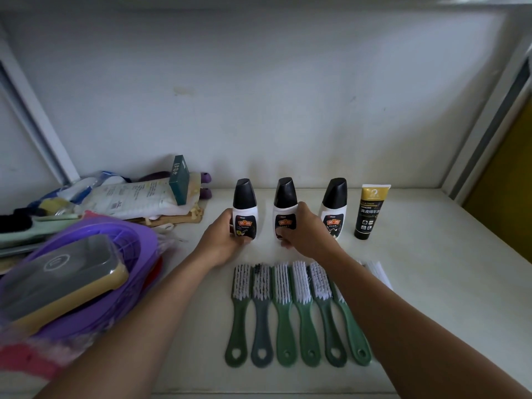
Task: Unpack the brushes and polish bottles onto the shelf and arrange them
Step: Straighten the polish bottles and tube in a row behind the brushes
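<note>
Shelf point(426, 283), white, deep, with a white back wall; holds all the items below; purple basket point(121, 243), at the left edge, blurred, carrying a grey-topped, tan-edged block whose kind cannot be told; heap of packets point(135, 197), back left corner, with a dark green box standing on top; row of six brushes point(306, 321), green handles, white bristles, laid side by side at the front centre with handles toward the person and bristle heads toward the bottles, the rightmost partly under the right forearm; more white bristles show just past that forearm; left hand point(221, 240), fingers wrapped round the lower body of the left polish bottle point(244, 203), which stands upright on the shelf; right hand point(308, 234), fingers curled round the base of the middle polish bottle point(285, 197), also upright; right polish bottle point(334, 208), untouched, upright, just beside the right hand; all three bottles white with black caps, in a line behind the brushes; black-and-gold tube point(370, 217), standing on its cap at the right end of that line.
</note>
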`<state>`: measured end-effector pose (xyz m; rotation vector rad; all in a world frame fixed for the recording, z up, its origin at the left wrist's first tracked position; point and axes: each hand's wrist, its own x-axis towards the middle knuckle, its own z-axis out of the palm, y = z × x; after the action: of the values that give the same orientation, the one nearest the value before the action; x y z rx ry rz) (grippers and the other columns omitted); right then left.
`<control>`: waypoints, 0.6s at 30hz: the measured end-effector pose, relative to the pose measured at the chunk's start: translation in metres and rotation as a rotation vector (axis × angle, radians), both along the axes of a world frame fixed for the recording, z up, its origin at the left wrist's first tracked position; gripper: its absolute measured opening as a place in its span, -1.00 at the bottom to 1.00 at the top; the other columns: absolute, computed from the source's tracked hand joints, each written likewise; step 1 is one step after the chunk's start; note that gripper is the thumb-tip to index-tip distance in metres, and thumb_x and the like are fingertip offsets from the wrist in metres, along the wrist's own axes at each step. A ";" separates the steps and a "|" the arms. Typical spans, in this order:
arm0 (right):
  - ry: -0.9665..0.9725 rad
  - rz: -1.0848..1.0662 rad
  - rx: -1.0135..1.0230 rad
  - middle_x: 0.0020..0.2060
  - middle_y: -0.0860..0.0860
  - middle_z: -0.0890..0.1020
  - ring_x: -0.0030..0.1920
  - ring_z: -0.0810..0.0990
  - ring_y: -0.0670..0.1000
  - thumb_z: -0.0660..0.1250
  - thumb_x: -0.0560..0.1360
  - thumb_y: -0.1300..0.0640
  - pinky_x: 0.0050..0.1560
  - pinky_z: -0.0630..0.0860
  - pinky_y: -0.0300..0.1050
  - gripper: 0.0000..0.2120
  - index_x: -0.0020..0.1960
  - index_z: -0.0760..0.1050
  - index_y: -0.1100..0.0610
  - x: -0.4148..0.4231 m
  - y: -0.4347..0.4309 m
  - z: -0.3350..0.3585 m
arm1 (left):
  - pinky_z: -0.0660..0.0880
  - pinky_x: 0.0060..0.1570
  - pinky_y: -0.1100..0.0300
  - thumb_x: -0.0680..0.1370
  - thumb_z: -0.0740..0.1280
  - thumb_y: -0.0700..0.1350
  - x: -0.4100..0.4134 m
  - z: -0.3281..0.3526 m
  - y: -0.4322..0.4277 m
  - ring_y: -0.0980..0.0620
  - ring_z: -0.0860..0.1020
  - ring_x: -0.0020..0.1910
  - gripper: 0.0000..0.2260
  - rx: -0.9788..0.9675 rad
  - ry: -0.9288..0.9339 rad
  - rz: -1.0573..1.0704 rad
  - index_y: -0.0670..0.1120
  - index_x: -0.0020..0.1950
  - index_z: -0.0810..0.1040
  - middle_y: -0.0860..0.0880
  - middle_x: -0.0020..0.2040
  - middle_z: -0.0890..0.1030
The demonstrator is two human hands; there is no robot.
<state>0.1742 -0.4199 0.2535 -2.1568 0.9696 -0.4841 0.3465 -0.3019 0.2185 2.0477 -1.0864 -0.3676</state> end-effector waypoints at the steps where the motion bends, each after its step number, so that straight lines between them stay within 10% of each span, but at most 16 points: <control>1: 0.000 0.004 0.004 -0.24 0.00 0.62 -0.41 0.59 -0.17 0.37 0.54 0.18 -0.48 0.38 -0.34 -0.74 0.12 0.32 0.17 0.000 0.000 0.000 | 0.52 0.12 0.02 0.41 0.51 -0.07 0.000 0.000 0.000 0.03 0.61 0.05 -0.58 -0.006 0.003 0.000 0.04 0.23 0.48 0.06 0.07 0.65; 6: 0.021 0.010 -0.001 -0.30 -0.07 0.58 -0.39 0.55 -0.18 0.37 0.54 0.17 -0.44 0.37 -0.32 -0.75 0.13 0.34 0.16 -0.003 -0.001 0.001 | 0.51 0.18 -0.05 0.44 0.49 -0.07 -0.003 0.002 0.003 -0.01 0.60 0.08 -0.59 0.012 -0.005 -0.012 0.03 0.25 0.47 0.04 0.09 0.65; 12: 0.027 0.030 -0.010 0.02 0.05 0.62 -0.18 0.72 0.06 0.40 0.52 0.17 -0.04 0.65 0.11 -0.53 0.38 0.32 0.15 -0.019 0.000 0.007 | 0.44 0.24 0.00 0.51 0.47 -0.07 -0.007 0.009 0.012 -0.01 0.54 0.17 -0.50 0.047 0.021 -0.036 -0.03 0.38 0.37 0.02 0.22 0.57; 18: 0.019 0.010 -0.164 0.32 0.07 0.56 0.16 0.64 0.10 0.36 0.53 0.11 0.19 0.56 0.05 -0.39 0.53 0.25 0.10 -0.055 0.010 0.018 | 0.41 0.22 0.12 0.51 0.49 -0.09 -0.014 0.014 0.036 0.00 0.46 0.25 -0.36 0.071 0.032 0.067 -0.09 0.50 0.25 -0.04 0.34 0.45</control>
<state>0.1194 -0.4104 0.2717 -2.3154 0.9579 -0.5557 0.3326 -0.2662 0.2327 2.1273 -0.9959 -0.4091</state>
